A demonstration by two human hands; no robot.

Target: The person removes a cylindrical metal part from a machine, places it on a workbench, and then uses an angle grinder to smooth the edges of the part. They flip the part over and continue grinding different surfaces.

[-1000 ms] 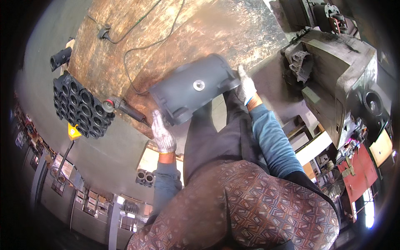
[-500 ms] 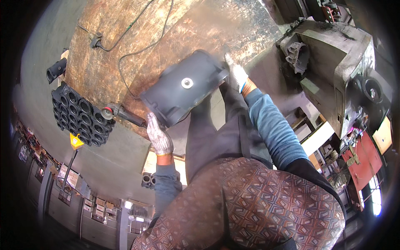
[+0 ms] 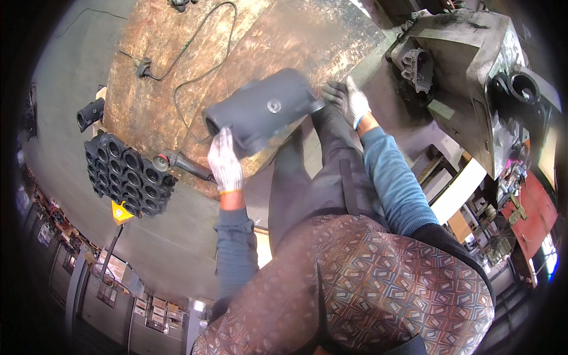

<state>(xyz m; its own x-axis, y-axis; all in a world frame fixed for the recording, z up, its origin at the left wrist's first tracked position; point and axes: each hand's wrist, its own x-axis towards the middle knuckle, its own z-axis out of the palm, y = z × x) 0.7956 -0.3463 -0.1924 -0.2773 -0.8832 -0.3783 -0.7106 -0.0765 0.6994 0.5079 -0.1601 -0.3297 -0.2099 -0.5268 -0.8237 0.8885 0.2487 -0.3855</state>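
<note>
A black, hollow cylindrical metal housing (image 3: 254,106) lies on its side on the worn wooden tabletop (image 3: 160,35), a pale ring set in its upper face. Its left end shows an opening. My left hand (image 3: 225,163), in a white knitted glove, has its fingers closed together on the rim of that end. My right hand (image 3: 350,102), gloved too, is just off the right end with fingers spread and nothing in them; the fingers look dark-stained. An angle grinder (image 3: 186,165) rests at the table's near left edge, beside my left hand.
A black cable (image 3: 207,74) loops over the tabletop to a plug (image 3: 142,67). Left of the table, several black cylindrical housings (image 3: 127,171) are stacked by a yellow-headed handle (image 3: 121,212). A grey metal cabinet (image 3: 467,77) stands at right, with a cast housing (image 3: 417,70) at its side.
The housing has rolled, so its rounded side faces up and its left opening shows. My right hand has come away from the right end and opened. The left hand stays at the left end.
</note>
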